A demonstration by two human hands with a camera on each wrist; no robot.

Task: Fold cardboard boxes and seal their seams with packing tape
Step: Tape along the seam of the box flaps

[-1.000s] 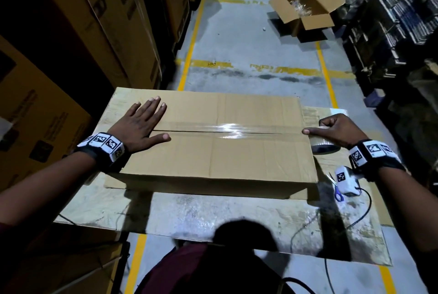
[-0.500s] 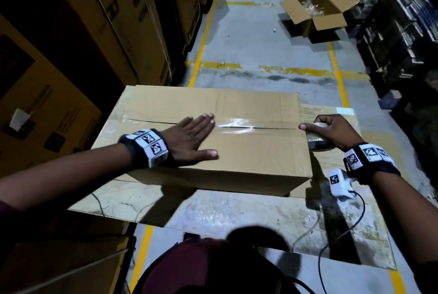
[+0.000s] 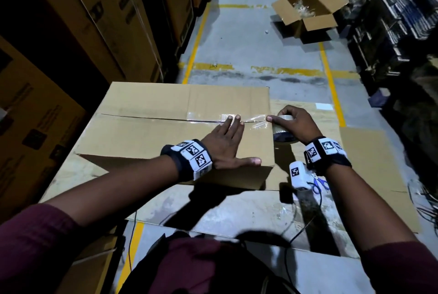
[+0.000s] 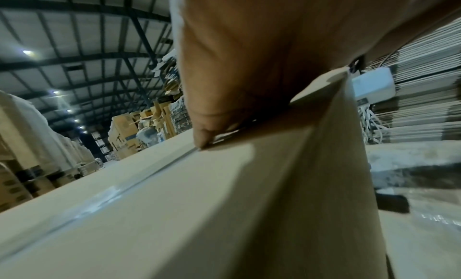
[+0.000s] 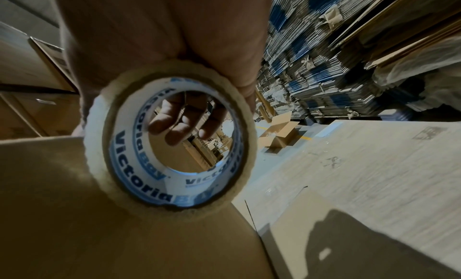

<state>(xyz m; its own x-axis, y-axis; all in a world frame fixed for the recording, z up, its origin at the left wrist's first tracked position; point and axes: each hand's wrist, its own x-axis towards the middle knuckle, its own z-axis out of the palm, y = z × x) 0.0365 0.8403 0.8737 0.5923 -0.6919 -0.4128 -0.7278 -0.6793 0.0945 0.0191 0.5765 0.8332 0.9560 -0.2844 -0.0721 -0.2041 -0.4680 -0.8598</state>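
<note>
Cardboard box (image 3: 147,137) under flat, straight-fingered left hand (image 3: 225,144); right hand (image 3: 296,125) fingers grip tape roll (image 3: 283,136).

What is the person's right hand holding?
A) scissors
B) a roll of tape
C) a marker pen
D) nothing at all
B: the right hand has its fingers wrapped round a roll of tape at the right end of the cardboard box, while the scissors lie untouched on the table.
</note>
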